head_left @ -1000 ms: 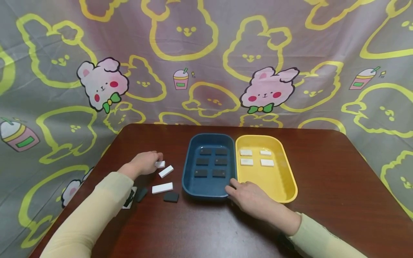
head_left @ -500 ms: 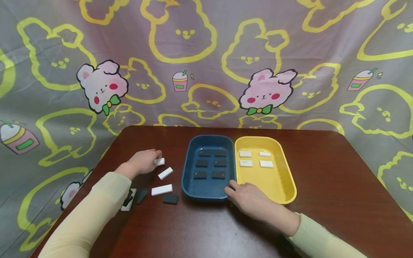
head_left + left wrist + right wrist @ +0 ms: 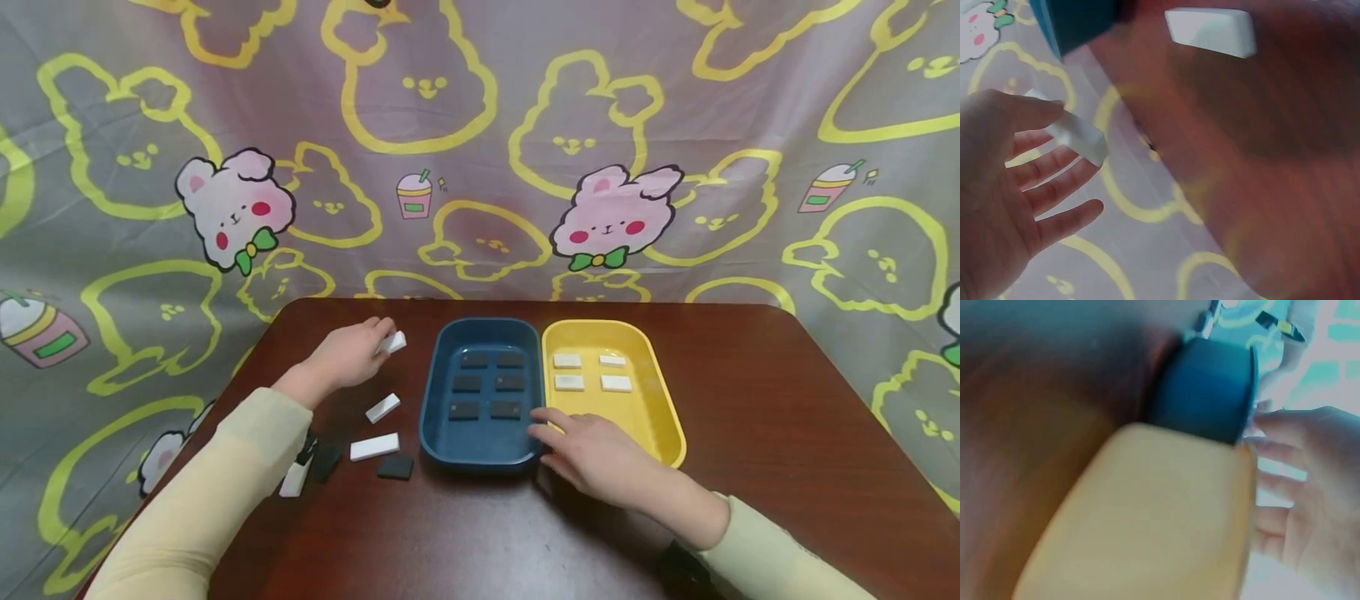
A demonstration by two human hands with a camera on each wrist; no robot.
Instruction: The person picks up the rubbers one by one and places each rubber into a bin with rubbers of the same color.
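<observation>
1. The white block [image 3: 393,342] is in the left hand [image 3: 348,354], left of the blue tray [image 3: 480,443]; seen against the patterned cloth [image 3: 1141,200] from the left wrist, it seems lifted.
2. The thumb and fingers pinch it, leaving one end jutting free, a hold that probably makes setting it flat easy.
3. A small white block [image 3: 383,408], a longer white block [image 3: 374,447] and a dark block [image 3: 395,467] lie loose nearby, within that hand's easy reach. More pieces sit by the left sleeve [image 3: 262,437]; how many is hard to tell.
4. The blue tray carries six dark blocks in paired rows; the yellow tray [image 3: 647,421] beside it carries four white ones, apparently grouped by colour and spaced for counting.
5. The right hand [image 3: 596,458] grasps nothing, its fingers loosely bent by the trays' adjoining rims, perhaps to steady them; contact is unclear.
</observation>
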